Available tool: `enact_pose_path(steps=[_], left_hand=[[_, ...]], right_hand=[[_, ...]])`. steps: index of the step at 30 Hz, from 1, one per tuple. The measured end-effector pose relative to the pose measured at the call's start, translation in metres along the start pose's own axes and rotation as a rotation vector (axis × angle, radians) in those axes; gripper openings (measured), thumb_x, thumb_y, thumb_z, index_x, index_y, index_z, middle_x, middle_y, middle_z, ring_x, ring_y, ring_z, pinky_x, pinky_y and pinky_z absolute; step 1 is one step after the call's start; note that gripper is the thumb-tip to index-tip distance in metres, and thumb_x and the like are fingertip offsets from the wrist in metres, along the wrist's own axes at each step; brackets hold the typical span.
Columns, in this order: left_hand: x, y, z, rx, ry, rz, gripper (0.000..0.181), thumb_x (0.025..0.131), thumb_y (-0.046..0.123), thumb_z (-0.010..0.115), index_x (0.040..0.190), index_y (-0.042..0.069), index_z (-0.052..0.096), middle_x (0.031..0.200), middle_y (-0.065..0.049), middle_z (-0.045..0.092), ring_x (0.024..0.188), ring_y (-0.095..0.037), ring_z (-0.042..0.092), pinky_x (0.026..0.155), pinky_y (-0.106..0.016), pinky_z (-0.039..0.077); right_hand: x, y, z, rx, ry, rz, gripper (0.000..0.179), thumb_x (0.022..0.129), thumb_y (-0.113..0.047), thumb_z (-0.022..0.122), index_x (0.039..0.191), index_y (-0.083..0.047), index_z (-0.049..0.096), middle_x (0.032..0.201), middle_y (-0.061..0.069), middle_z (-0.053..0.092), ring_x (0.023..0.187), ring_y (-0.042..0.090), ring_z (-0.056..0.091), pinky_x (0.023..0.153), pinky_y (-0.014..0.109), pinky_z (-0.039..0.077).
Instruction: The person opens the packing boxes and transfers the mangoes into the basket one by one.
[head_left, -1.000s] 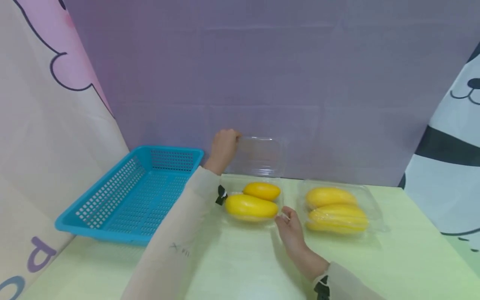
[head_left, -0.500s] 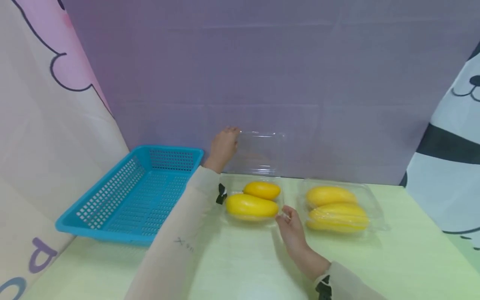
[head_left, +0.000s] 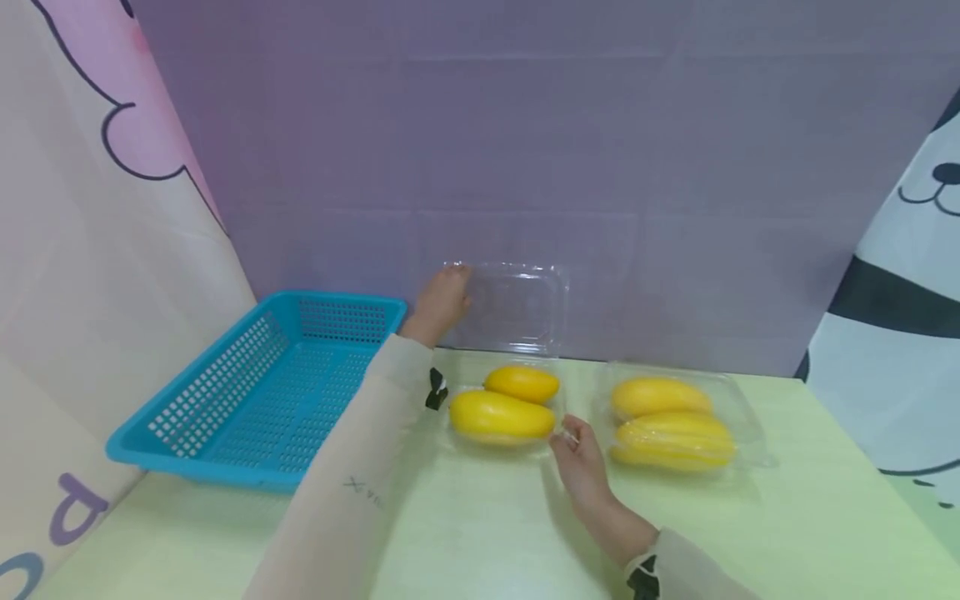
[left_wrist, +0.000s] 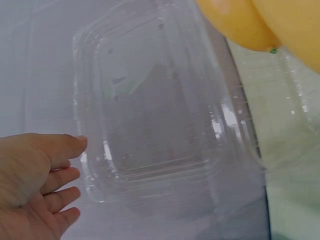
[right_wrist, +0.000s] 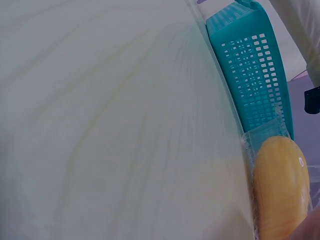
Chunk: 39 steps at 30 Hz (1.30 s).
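My left hand (head_left: 441, 305) is at the upper left corner of the raised clear plastic lid (head_left: 517, 308). In the left wrist view, its thumb touches the rim of the lid (left_wrist: 150, 105), while the other fingers lie loosely bent beside it. Below, the clear clamshell box (head_left: 561, 398) holds a small oblong yellow fruit (head_left: 522, 383) and a longer yellow fruit (head_left: 501, 418). My right hand (head_left: 588, 471) pinches the box's front right corner with thumb and fingers. The right wrist view shows mainly the longer yellow fruit (right_wrist: 281, 190) and a sliver of thumb.
On the left stands a blue perforated basket (head_left: 300, 392), with nothing in it. To the right, a second clear clamshell box (head_left: 750, 417) is closed over two yellow fruits (head_left: 675, 439). A purple-grey cloth backdrop (head_left: 600, 167) rises behind the pale green table (head_left: 465, 533).
The lid has swung further up and back, showing more of its width. My left hand has shifted slightly left along it. My right hand stays at the box corner.
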<state>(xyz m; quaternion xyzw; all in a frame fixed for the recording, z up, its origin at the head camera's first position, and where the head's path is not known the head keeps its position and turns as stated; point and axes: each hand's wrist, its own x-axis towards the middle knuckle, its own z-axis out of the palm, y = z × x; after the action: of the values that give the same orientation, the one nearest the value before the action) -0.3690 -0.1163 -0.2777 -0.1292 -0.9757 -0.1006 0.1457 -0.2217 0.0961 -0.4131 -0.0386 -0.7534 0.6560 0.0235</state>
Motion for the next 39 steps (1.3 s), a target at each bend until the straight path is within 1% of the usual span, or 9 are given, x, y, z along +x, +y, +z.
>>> enact_pose_path(steps=[2, 8, 11, 15, 20, 24, 30, 35, 39], left_hand=[[-0.001, 0.000, -0.005, -0.025, -0.016, -0.009, 0.054, 0.088, 0.009, 0.065, 0.137, -0.001, 0.044, 0.138, -0.018, 0.048, 0.126, -0.031, 0.046, 0.104, -0.039, 0.039], [-0.004, 0.007, -0.021, -0.075, -0.129, -0.057, 0.052, 0.091, 0.013, 0.063, 0.138, 0.000, 0.044, 0.140, -0.015, 0.046, 0.128, -0.030, 0.044, 0.105, -0.040, 0.038], [-0.009, 0.012, -0.029, -0.098, -0.182, -0.067, 0.047, 0.091, 0.014, 0.062, 0.134, 0.001, 0.048, 0.137, -0.015, 0.049, 0.125, -0.030, 0.047, 0.103, -0.040, 0.041], [-0.015, 0.018, -0.039, -0.114, -0.248, -0.029, 0.046, 0.090, 0.015, 0.064, 0.133, 0.003, 0.051, 0.136, -0.012, 0.051, 0.125, -0.029, 0.047, 0.103, -0.041, 0.040], [-0.020, 0.022, -0.050, -0.099, -0.313, 0.035, 0.052, 0.090, 0.018, 0.065, 0.138, 0.009, 0.048, 0.143, -0.007, 0.045, 0.133, -0.026, 0.039, 0.109, -0.041, 0.033], [-0.025, 0.024, -0.058, -0.066, -0.319, 0.087, 0.047, 0.092, 0.019, 0.061, 0.137, 0.012, 0.049, 0.143, -0.005, 0.046, 0.133, -0.025, 0.038, 0.108, -0.040, 0.034], [-0.035, 0.028, -0.066, -0.058, -0.287, 0.134, 0.045, 0.092, 0.019, 0.062, 0.135, 0.012, 0.051, 0.139, -0.004, 0.050, 0.130, -0.025, 0.043, 0.107, -0.040, 0.036], [-0.043, 0.031, -0.066, -0.095, -0.281, 0.148, 0.042, 0.092, 0.020, 0.062, 0.132, 0.011, 0.055, 0.136, -0.005, 0.053, 0.128, -0.024, 0.046, 0.105, -0.039, 0.039], [-0.049, 0.032, -0.062, -0.116, -0.299, 0.169, 0.040, 0.090, 0.018, 0.064, 0.128, 0.008, 0.058, 0.132, -0.007, 0.056, 0.124, -0.025, 0.049, 0.103, -0.039, 0.041]], right_hand=[[0.001, -0.001, -0.001, -0.005, -0.006, 0.002, 0.047, 0.095, -0.009, 0.045, 0.136, 0.008, 0.031, 0.142, 0.027, 0.034, 0.126, 0.041, 0.039, 0.105, 0.052, 0.034], [0.004, -0.003, -0.003, 0.000, -0.012, 0.000, 0.047, 0.096, -0.009, 0.045, 0.136, 0.009, 0.030, 0.142, 0.028, 0.033, 0.126, 0.041, 0.038, 0.105, 0.052, 0.034], [0.004, -0.003, -0.003, 0.003, -0.018, 0.014, 0.047, 0.096, -0.009, 0.044, 0.137, 0.009, 0.029, 0.143, 0.028, 0.032, 0.127, 0.041, 0.037, 0.106, 0.052, 0.033], [0.004, -0.003, -0.005, -0.003, -0.029, 0.021, 0.046, 0.096, -0.009, 0.045, 0.136, 0.009, 0.030, 0.142, 0.029, 0.032, 0.127, 0.042, 0.037, 0.106, 0.052, 0.033], [0.005, -0.005, -0.006, -0.005, -0.059, 0.038, 0.048, 0.097, -0.011, 0.044, 0.137, 0.008, 0.028, 0.144, 0.028, 0.029, 0.129, 0.043, 0.034, 0.107, 0.052, 0.031], [0.006, -0.005, -0.006, 0.009, -0.075, 0.039, 0.049, 0.097, -0.012, 0.044, 0.138, 0.009, 0.027, 0.142, 0.030, 0.029, 0.128, 0.044, 0.035, 0.107, 0.053, 0.031], [0.007, -0.004, -0.005, 0.041, -0.087, 0.045, 0.050, 0.096, -0.011, 0.043, 0.138, 0.010, 0.025, 0.142, 0.030, 0.028, 0.129, 0.044, 0.033, 0.108, 0.053, 0.028], [0.007, -0.003, -0.006, 0.037, -0.092, 0.047, 0.051, 0.096, -0.012, 0.044, 0.138, 0.010, 0.025, 0.143, 0.031, 0.026, 0.130, 0.045, 0.031, 0.109, 0.054, 0.027], [0.006, -0.002, -0.006, 0.045, -0.096, 0.042, 0.051, 0.097, -0.012, 0.044, 0.138, 0.011, 0.024, 0.143, 0.032, 0.025, 0.130, 0.046, 0.031, 0.108, 0.054, 0.027]])
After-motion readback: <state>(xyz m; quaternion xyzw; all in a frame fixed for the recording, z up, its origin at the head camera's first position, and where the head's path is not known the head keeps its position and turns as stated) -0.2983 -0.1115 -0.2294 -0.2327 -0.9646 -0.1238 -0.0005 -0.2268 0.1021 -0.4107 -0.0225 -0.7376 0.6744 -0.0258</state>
